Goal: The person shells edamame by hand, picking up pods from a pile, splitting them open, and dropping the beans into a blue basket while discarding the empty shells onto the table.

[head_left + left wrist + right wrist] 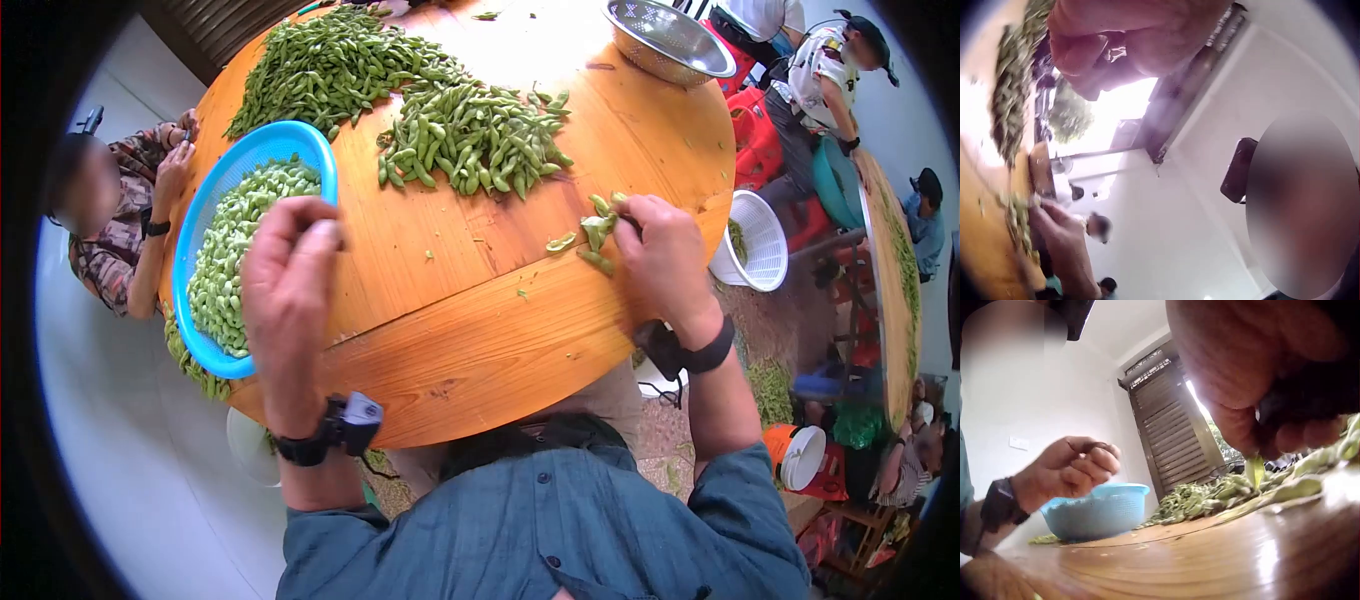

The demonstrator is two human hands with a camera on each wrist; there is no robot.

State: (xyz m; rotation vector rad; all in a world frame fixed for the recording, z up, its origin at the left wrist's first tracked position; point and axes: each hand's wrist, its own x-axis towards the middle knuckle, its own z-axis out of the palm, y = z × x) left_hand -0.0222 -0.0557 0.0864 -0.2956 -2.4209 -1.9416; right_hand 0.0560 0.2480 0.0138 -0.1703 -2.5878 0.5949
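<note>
My right hand is at the right side of the round wooden table, pinching a green soybean pod between its fingertips. A few more pods lie right beside those fingers. On the left, my left hand is over the near rim of a blue plastic basket of shelled green beans. Its fingers are curled, as the right wrist view also shows, and nothing is visible in them. Ahead of both hands lies a loose pile of pods, with a larger heap behind it.
A metal colander stands at the table's far right edge. Beyond the right edge, lower down, is a white plastic basket. One person sits at the left; others are around another table at the right.
</note>
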